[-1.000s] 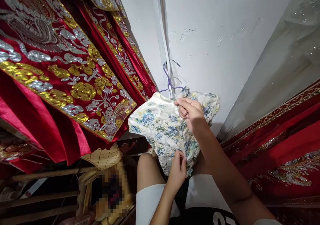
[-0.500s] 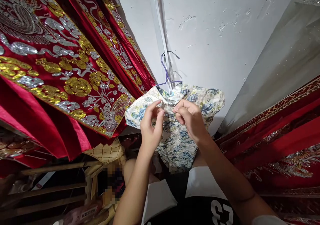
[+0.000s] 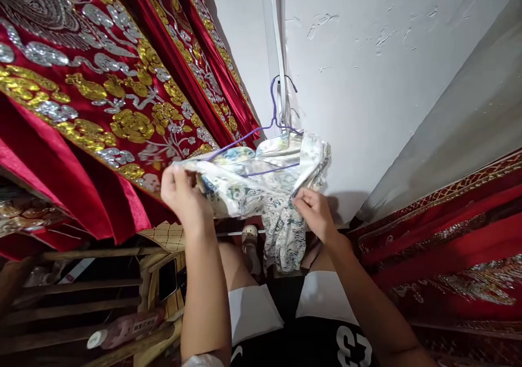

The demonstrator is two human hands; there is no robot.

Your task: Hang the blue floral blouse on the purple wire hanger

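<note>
A white garment with a blue and green floral print [image 3: 283, 231] hangs on a purple hanger [image 3: 274, 106] in front of me. My left hand [image 3: 181, 193] is closed on the garment's left edge and draws it out sideways. Lower down on the right, my right hand [image 3: 313, 209] pinches the edge of its front opening. The front is spread apart, so part of the hanger's left arm and its lower bar show. The garment's lower part dangles between my knees.
Red cloth with gold and silver sequins [image 3: 132, 125] hangs at the left, close to my left hand. More red cloth [image 3: 460, 236] is at the right. A white wall [image 3: 338, 84] stands behind. At lower left, a wooden rack [image 3: 89, 291] holds a pink bottle [image 3: 128, 328].
My hands have moved from the neckline to the sides and pulled the front open. The left hand went far left, the right hand downward. More of the hanger shows.
</note>
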